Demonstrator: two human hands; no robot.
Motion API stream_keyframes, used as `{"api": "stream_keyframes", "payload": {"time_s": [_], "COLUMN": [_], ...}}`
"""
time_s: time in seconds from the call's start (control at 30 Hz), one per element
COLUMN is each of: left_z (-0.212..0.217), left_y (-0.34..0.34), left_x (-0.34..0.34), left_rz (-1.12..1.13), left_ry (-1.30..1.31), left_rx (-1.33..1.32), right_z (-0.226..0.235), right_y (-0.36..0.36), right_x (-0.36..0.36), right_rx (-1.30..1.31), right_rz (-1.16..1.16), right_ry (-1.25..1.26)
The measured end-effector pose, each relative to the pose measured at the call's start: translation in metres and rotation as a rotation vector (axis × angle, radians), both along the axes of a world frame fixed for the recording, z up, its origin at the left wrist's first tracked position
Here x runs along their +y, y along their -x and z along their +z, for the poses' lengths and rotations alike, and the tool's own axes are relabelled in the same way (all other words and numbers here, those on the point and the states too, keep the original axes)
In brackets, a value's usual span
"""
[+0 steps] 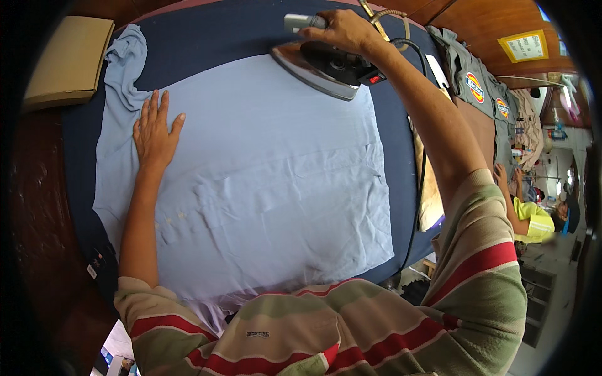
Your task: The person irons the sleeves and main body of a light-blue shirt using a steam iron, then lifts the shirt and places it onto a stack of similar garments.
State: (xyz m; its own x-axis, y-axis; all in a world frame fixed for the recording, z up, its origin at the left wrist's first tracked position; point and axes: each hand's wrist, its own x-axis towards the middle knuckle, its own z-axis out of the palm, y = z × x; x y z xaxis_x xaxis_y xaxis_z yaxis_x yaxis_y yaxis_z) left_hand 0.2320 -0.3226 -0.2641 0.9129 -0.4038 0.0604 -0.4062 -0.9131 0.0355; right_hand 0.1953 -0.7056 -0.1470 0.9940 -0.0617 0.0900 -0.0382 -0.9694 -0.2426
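A light blue shirt [269, 182] lies spread over a dark blue padded board [213, 37]; creases run across its nearer half, and its farther half looks smoother. My right hand [345, 30] is wrapped around the grey handle of an iron [323, 75]. The iron rests along the far edge of the shirt, partly over the dark cover, with a small red light glowing at its rear. My left hand [157, 133] lies on the shirt's left part, fingers spread, beside a bunched sleeve [125, 62].
A cardboard box [66, 59] stands at the far left. The iron's black cord [421, 182] runs down the board's right side. Grey garments [461, 69] with round patches lie at the far right. Beyond them a person in a yellow top [536, 220] stands.
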Motion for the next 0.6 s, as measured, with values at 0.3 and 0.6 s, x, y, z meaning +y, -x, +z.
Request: {"api": "stream_keyframes", "payload": {"time_s": [0.3, 0.6], "left_z": [-0.011, -0.007], "left_y": [-0.011, -0.007], "left_x": [0.012, 0.01], "left_rz": [-0.044, -0.026], "left_ry": [0.005, 0.016], "left_rx": [-0.121, -0.123], "right_z": [0.021, 0.02], "right_y": [0.019, 0.127], "right_x": [0.035, -0.032], "right_rx": [0.233, 0.176], "right_rz": [0.208, -0.031], "right_ry": [0.001, 0.014]}}
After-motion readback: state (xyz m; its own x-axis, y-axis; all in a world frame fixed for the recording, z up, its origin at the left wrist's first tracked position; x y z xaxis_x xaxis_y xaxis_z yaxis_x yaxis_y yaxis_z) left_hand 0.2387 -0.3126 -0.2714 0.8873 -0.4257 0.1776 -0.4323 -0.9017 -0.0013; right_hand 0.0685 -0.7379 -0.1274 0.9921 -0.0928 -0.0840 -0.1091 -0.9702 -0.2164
